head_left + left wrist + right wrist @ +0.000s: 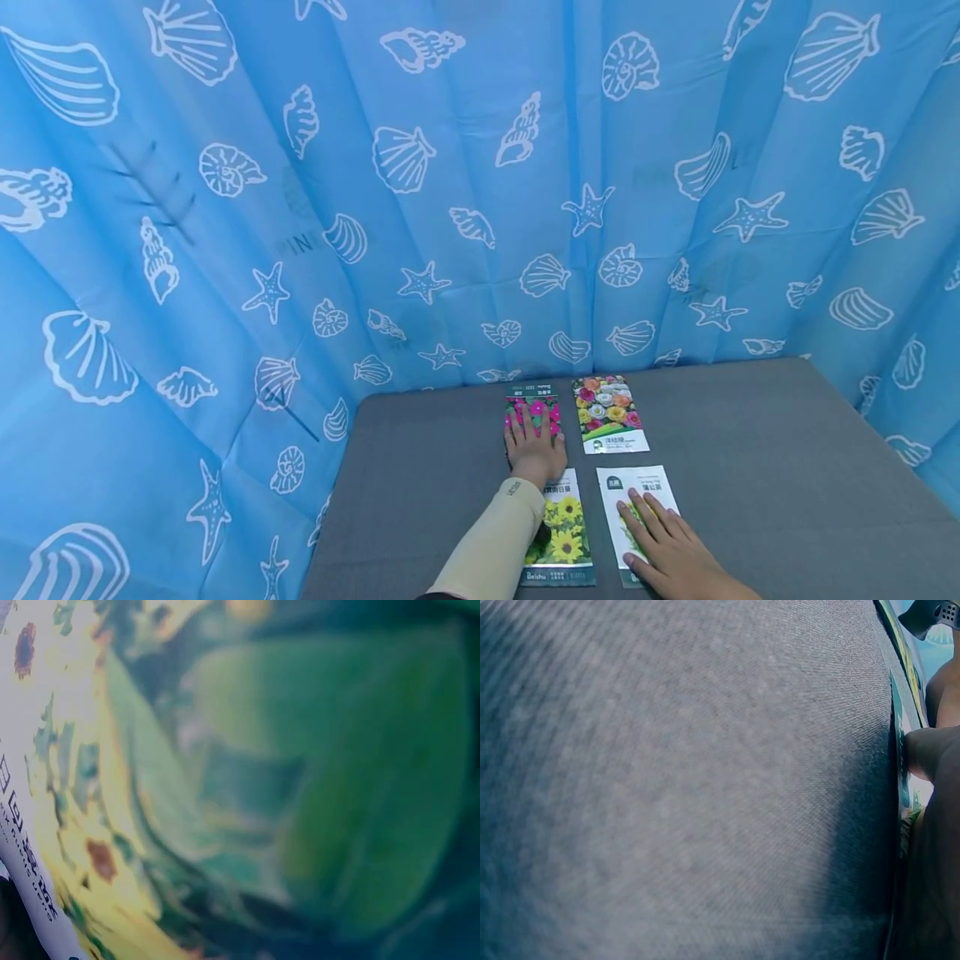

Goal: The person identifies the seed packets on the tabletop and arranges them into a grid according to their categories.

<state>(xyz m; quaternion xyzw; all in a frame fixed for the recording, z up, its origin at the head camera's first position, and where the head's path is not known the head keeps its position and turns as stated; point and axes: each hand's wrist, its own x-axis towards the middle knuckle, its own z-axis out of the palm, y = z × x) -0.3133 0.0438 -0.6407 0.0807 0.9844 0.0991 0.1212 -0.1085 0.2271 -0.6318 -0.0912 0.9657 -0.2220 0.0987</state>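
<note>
My left hand (534,446) lies palm down with fingers spread on a seed packet with pink flowers (553,410) at the back left. The sleeved left forearm crosses a seed packet with yellow flowers (567,533), hiding its left part; that packet (97,859) fills the left wrist view, close and blurred. On the front right, straight fingers of my right hand (671,550) rest over a white seed packet (613,500) and cover much of its picture. In the right wrist view, the thumb (926,754) touches a packet edge.
A seed packet with multicoloured flowers (606,408) lies at the back right, beside the pink one. All the packets lie on a grey cloth-covered table (750,450). Behind and at the sides hangs a blue curtain (465,183) with white shell and starfish prints.
</note>
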